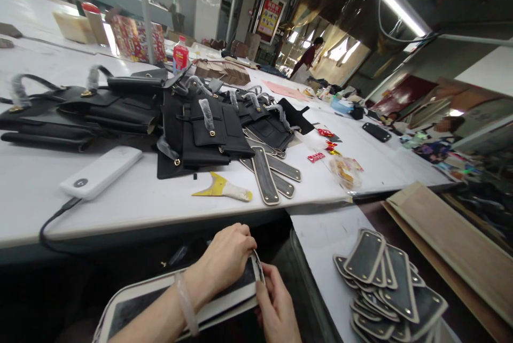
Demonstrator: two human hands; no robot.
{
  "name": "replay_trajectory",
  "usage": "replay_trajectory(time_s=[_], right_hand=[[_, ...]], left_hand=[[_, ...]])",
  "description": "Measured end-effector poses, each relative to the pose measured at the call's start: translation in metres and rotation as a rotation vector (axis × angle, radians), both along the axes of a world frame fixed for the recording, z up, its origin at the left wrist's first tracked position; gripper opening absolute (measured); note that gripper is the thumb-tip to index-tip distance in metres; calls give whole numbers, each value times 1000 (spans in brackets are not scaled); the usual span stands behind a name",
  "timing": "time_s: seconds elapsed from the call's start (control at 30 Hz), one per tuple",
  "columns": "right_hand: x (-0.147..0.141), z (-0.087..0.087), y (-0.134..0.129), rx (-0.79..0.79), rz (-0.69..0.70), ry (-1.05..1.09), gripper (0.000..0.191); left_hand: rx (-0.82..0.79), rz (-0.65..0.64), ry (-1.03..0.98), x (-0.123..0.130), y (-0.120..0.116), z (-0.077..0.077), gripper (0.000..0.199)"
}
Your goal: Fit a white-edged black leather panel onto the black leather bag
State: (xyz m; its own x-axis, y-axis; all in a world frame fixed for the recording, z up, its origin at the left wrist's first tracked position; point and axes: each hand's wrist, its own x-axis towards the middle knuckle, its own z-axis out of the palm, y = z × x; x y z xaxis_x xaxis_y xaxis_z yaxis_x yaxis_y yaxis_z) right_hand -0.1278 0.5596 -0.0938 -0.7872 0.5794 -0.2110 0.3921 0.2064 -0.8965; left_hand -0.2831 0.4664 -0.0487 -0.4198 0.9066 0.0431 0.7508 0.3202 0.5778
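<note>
Low in front of me lies a long bag panel [134, 308] with a dark centre and a pale border, partly covered by my left forearm. My left hand [230, 252] reaches across it, fingers curled closed at its far right corner. Just below, my right hand [277, 303] pinches the panel's right edge between thumb and fingers. The layers at that edge look slightly parted. Beyond the hands, on the white table, several narrow dark strips [265, 174] with pale rims and studs are fanned out. Beside them is a yellow and white forked piece [224, 188].
Black handbags [212, 124] with wrapped handles are heaped on the table [160, 215]. A white power bank [102, 172] with a cable lies left. Studded panels [396, 284] are piled at right near a brown board [452, 241]. A red bottle [180, 54] stands behind; a person [308, 60] is farther back.
</note>
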Motion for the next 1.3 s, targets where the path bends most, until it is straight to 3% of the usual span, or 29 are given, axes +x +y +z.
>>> replay_trajectory(time_s=[0.13,0.33,0.57,0.7,0.9,1.07,1.3], right_hand=[[2,-4,-2,0,-28,32,52],[5,-9,-7,-17,-88,56,53],[3,-5,-5,-170,-81,31,54],[-8,5,3,43,15,-54,47],[-20,16,12,313,125,-80,44],[-18,12,15,517,218,-8,38],[-14,2,19,553,209,41,38]], left_hand=[[24,-50,34,-1,2,-6,25],[52,-125,62,-1,2,-4,22],[66,-105,47,1,5,-3,22],[58,-79,12,2,8,-5,16],[72,39,-8,11,-9,6,27],[34,-115,90,37,-30,3,26],[11,-157,113,40,-36,-8,37]])
